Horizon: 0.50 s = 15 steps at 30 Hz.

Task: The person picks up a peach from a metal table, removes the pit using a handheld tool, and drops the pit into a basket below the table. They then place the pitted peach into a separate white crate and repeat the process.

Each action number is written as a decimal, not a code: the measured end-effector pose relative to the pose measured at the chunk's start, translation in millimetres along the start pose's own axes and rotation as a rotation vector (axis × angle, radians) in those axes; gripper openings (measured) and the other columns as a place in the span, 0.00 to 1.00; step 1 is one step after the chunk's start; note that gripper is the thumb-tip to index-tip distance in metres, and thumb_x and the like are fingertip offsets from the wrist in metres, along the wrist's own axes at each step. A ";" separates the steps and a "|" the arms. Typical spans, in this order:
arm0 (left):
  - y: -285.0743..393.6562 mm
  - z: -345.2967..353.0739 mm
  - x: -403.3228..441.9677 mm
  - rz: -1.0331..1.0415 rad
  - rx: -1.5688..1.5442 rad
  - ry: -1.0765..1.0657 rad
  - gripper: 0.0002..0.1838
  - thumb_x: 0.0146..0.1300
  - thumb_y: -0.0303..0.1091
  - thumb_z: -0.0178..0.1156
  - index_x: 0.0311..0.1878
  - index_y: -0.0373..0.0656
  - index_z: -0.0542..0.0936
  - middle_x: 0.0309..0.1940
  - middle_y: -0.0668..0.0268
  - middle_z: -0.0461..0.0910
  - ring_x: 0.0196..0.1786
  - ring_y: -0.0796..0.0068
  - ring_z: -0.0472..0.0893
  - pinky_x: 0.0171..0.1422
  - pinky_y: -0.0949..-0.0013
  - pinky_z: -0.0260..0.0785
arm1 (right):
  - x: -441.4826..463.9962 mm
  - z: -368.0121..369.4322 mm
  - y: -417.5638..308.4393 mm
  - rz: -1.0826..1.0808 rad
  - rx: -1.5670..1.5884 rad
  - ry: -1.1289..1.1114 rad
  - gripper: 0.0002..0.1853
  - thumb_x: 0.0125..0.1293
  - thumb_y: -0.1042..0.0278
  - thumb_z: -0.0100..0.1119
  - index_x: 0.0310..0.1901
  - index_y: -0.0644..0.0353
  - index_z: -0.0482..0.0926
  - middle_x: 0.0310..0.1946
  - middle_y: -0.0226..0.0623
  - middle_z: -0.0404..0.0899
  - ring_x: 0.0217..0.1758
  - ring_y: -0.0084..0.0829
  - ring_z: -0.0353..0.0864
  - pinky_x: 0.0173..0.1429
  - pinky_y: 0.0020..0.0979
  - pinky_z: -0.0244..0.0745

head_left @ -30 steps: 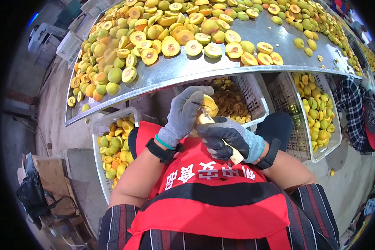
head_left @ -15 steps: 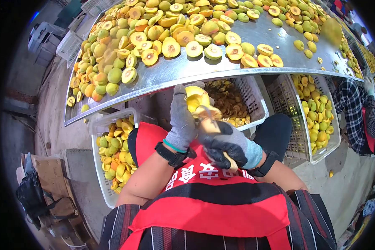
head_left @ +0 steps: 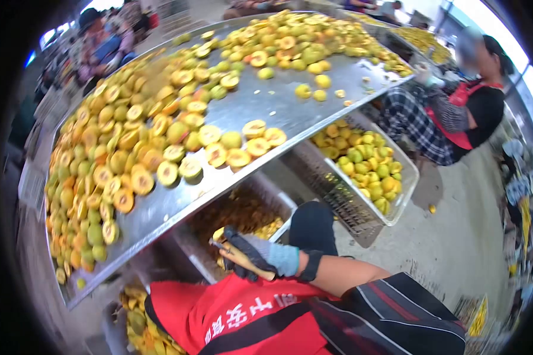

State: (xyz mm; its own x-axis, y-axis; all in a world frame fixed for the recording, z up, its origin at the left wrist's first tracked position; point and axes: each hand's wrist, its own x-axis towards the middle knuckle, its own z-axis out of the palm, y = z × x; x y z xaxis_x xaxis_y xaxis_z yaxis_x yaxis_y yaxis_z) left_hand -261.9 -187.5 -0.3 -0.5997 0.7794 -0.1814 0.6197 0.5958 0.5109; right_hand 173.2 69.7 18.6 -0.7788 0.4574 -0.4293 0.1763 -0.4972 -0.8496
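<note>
My right hand (head_left: pixel 263 255), in a grey and black glove with a light-blue cuff, is closed around a wooden-handled tool (head_left: pixel 243 258) above the red apron. At the tool's tip is a small yellow piece (head_left: pixel 218 234). My left hand (head_left: pixel 115 326), gloved in grey, is low at the left beside a heap of yellow fruit halves (head_left: pixel 151 331); its fingers are blurred. On the metal table (head_left: pixel 249 112) lie many halved and whole yellow-green fruits (head_left: pixel 124 142).
Under the table is a crate (head_left: pixel 285 202) with brown scraps. To its right, a white crate (head_left: pixel 407 190) holds yellow-green fruit. A co-worker (head_left: pixel 474 109) sits at the right; another person (head_left: pixel 100 50) is at the far left. The table's metal edge runs diagonally ahead.
The view has turned to the right. My left hand has parted from my right hand and dropped to the fruit at lower left, and the fruit it held is out of sight. The tool stays in my right hand.
</note>
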 end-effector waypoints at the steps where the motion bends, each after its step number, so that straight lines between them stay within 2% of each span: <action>1: 37.8 -8.3 3.2 -0.019 -0.068 0.056 0.21 0.62 0.34 0.55 0.55 0.32 0.69 0.49 0.57 0.74 0.52 0.67 0.73 0.56 0.69 0.66 | 1.5 -0.7 8.5 -0.091 0.066 0.032 0.18 0.67 0.48 0.46 0.40 0.57 0.70 0.21 0.32 0.72 0.19 0.22 0.73 0.18 0.23 0.66; 2: 37.4 -11.2 21.8 -0.011 -0.227 0.146 0.21 0.63 0.32 0.54 0.58 0.38 0.68 0.53 0.57 0.71 0.56 0.67 0.70 0.59 0.67 0.63 | 5.3 0.0 21.9 -0.181 0.129 0.049 0.19 0.67 0.47 0.45 0.40 0.57 0.70 0.21 0.32 0.72 0.18 0.23 0.72 0.18 0.23 0.66; 4: 36.2 -16.0 75.3 0.223 -0.073 0.230 0.23 0.63 0.31 0.53 0.61 0.37 0.65 0.56 0.55 0.70 0.59 0.66 0.68 0.62 0.67 0.59 | 16.9 -9.2 40.7 -0.040 0.404 -0.067 0.16 0.68 0.56 0.45 0.53 0.52 0.66 0.27 0.31 0.73 0.18 0.21 0.71 0.19 0.22 0.66; 5: 48.9 -11.6 102.4 0.285 -0.130 0.197 0.24 0.63 0.31 0.53 0.62 0.36 0.64 0.56 0.55 0.70 0.60 0.65 0.67 0.63 0.67 0.59 | 15.2 -6.2 34.3 -0.045 0.291 -0.056 0.18 0.67 0.55 0.48 0.55 0.52 0.64 0.29 0.32 0.74 0.21 0.22 0.73 0.21 0.21 0.68; 6: 69.0 -4.4 128.7 0.344 -0.180 0.161 0.25 0.62 0.31 0.53 0.62 0.36 0.63 0.56 0.55 0.69 0.60 0.65 0.67 0.63 0.67 0.58 | 17.8 -8.0 39.5 -0.055 0.292 -0.046 0.18 0.67 0.55 0.48 0.55 0.52 0.64 0.29 0.32 0.74 0.21 0.22 0.73 0.21 0.21 0.68; 8: 132.1 21.4 148.6 0.310 0.038 0.210 0.26 0.61 0.32 0.55 0.62 0.35 0.64 0.56 0.54 0.70 0.58 0.65 0.69 0.62 0.69 0.59 | 28.1 -11.3 65.1 -0.129 0.347 -0.115 0.19 0.66 0.54 0.50 0.54 0.53 0.64 0.31 0.34 0.74 0.23 0.23 0.74 0.22 0.21 0.69; 9: 134.3 42.9 168.1 0.288 -0.027 0.122 0.27 0.58 0.32 0.57 0.60 0.36 0.65 0.54 0.54 0.71 0.56 0.63 0.71 0.61 0.69 0.60 | 31.4 -8.9 72.6 -0.280 0.324 -0.094 0.20 0.66 0.49 0.48 0.48 0.58 0.67 0.32 0.35 0.74 0.27 0.23 0.75 0.23 0.22 0.73; 11: 158.8 60.0 176.6 0.271 -0.091 0.024 0.28 0.54 0.32 0.60 0.59 0.36 0.67 0.53 0.53 0.72 0.55 0.60 0.72 0.60 0.69 0.61 | 24.7 -7.8 62.7 -0.232 0.372 -0.083 0.20 0.65 0.50 0.49 0.48 0.57 0.67 0.31 0.34 0.74 0.27 0.23 0.75 0.23 0.22 0.73; 13: 215.6 67.7 144.9 0.240 0.634 0.004 0.30 0.45 0.26 0.61 0.56 0.38 0.69 0.47 0.54 0.75 0.48 0.57 0.75 0.55 0.67 0.65 | 25.6 -13.6 67.2 -0.129 0.445 -0.075 0.19 0.64 0.50 0.51 0.49 0.56 0.68 0.31 0.33 0.74 0.29 0.22 0.75 0.24 0.22 0.73; 14: 212.9 69.2 148.7 0.267 0.634 -0.015 0.30 0.45 0.26 0.61 0.56 0.38 0.69 0.47 0.54 0.75 0.48 0.57 0.75 0.55 0.67 0.65 | 32.9 -16.7 75.5 -0.077 0.481 -0.072 0.20 0.64 0.50 0.52 0.49 0.55 0.68 0.31 0.32 0.74 0.29 0.22 0.75 0.25 0.21 0.72; 15: 195.5 69.7 158.8 0.361 0.518 -0.007 0.31 0.42 0.24 0.60 0.55 0.39 0.69 0.45 0.56 0.75 0.46 0.55 0.75 0.53 0.65 0.66 | 25.8 -10.4 63.3 -0.192 0.340 -0.002 0.20 0.63 0.48 0.52 0.48 0.54 0.68 0.31 0.30 0.74 0.30 0.21 0.75 0.25 0.21 0.71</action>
State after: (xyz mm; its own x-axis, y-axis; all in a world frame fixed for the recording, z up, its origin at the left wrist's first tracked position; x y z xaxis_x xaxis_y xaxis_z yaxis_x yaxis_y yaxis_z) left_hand -200.7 66.3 12.2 -0.3049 0.9490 -0.0804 0.9481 0.3105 0.0685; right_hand 170.6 57.7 -49.5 -0.7792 0.5650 -0.2714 -0.1824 -0.6186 -0.7643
